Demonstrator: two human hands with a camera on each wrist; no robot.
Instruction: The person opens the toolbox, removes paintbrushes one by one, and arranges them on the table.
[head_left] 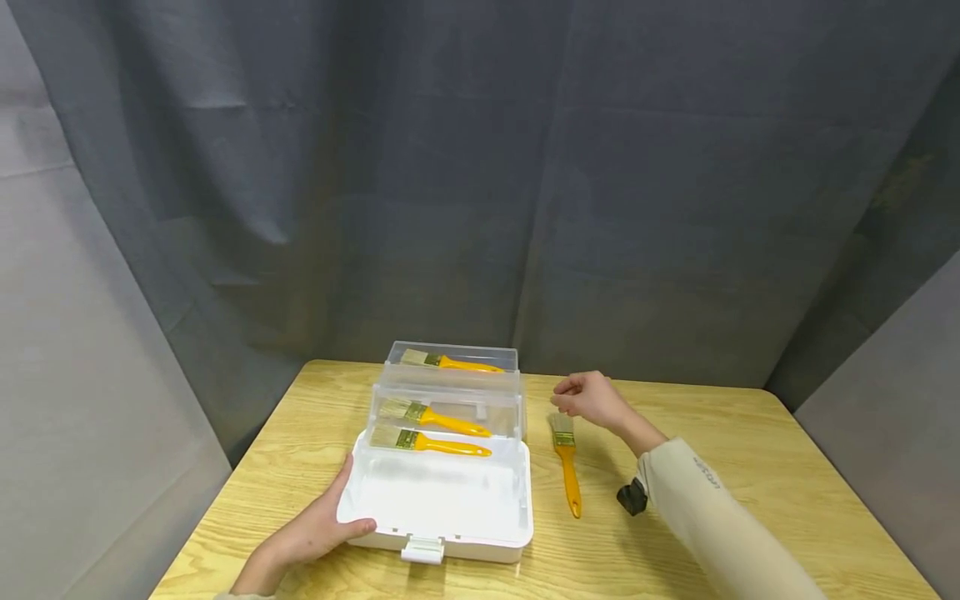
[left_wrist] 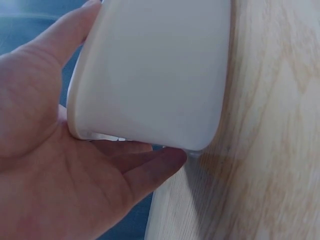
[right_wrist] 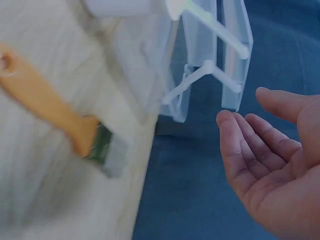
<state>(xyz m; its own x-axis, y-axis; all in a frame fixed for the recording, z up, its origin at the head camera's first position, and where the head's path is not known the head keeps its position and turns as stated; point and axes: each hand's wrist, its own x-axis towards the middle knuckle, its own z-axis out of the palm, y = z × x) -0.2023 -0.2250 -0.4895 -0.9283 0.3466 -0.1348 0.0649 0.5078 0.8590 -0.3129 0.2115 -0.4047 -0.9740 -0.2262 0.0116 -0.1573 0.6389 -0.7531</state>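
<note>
A white storage box (head_left: 435, 492) stands with its lid up and its clear tiered trays (head_left: 501, 414) folded out behind. My left hand (head_left: 313, 527) holds the box's front left corner, thumb at the front rim and fingers along the side wall (left_wrist: 150, 75). Right of the box, a paintbrush (head_left: 568, 475) with an orange handle lies on the table, bristles pointing away from me. Just beyond those bristles hovers my right hand (head_left: 596, 402), its fingers loosely bent and nothing between them. In the right wrist view, this hand (right_wrist: 270, 165) appears apart from the paintbrush (right_wrist: 55, 110).
Three similar brushes lie in the trays: a rear one (head_left: 468, 365), a middle one (head_left: 457, 423) and a front one (head_left: 453, 447). A white latch (head_left: 423, 550) hangs at the box's front. Dark curtain (head_left: 637, 208) closes off the back of the wooden table (head_left: 787, 492).
</note>
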